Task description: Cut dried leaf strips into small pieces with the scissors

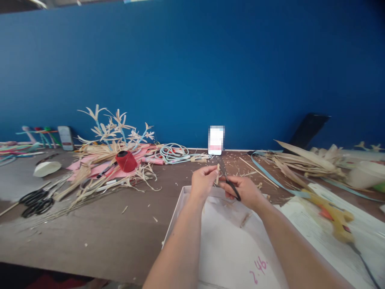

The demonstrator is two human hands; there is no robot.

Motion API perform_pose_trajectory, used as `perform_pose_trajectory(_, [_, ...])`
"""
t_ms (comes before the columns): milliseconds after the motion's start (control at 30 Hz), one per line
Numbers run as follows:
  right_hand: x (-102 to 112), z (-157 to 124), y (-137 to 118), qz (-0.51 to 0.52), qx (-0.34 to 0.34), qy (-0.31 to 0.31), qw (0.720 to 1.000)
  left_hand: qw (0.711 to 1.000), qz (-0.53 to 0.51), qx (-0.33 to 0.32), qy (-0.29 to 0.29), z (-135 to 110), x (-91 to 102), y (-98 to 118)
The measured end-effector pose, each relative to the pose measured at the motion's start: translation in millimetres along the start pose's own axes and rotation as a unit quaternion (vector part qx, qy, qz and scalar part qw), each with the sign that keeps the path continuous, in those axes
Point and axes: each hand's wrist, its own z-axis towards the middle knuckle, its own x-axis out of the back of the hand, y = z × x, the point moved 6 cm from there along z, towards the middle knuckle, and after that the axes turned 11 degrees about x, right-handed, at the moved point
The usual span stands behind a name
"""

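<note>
My left hand (205, 180) pinches a small strip of pale dried husk (218, 173) above the far edge of a white box lid (185, 190). Close beside it, my right hand (243, 190) is wrapped round the dark handles of a pair of scissors (233, 188). The blades point up and away, next to the husk strip; whether they touch it I cannot tell. Beneath both forearms lies a white sheet (228, 241) with pink handwritten figures and a few scraps on it.
A phone (215, 140) leans on the blue partition (186, 72). To the left are a red thread spool (126, 161), husk flowers (104, 130) and black-handled scissors (36, 200). At right lie dried husks (319, 158) and a yellow glue gun (337, 218) with its cord.
</note>
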Motion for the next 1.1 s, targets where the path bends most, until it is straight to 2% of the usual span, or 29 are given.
perform_pose_trajectory(200, [3,-2,-5,-0.018,0.003,-0.007,1.000,1.000,0.010,0.004,0.006,2,0.6,-3])
perform_pose_trajectory(433, [5,1,2,0.030,0.004,0.042,0.999,1.000,0.008,-0.023,0.009,2,1.1,-1])
perform_pose_trajectory(633, [7,1,2,0.056,0.001,0.055,0.997,1.000,0.008,-0.010,0.011,1,0.2,0])
perform_pose_trajectory(833, [17,1,1,0.107,0.017,0.130,0.986,0.999,0.032,-0.002,0.022,3,-0.5,-4])
perform_pose_trajectory(967, [22,2,2,0.136,0.016,0.167,0.976,0.998,0.061,0.000,-0.011,2,-7.0,-7])
perform_pose_trajectory(1100, [22,2,1,0.155,0.020,0.172,0.973,0.994,0.090,-0.002,-0.056,0,-14.2,-10])
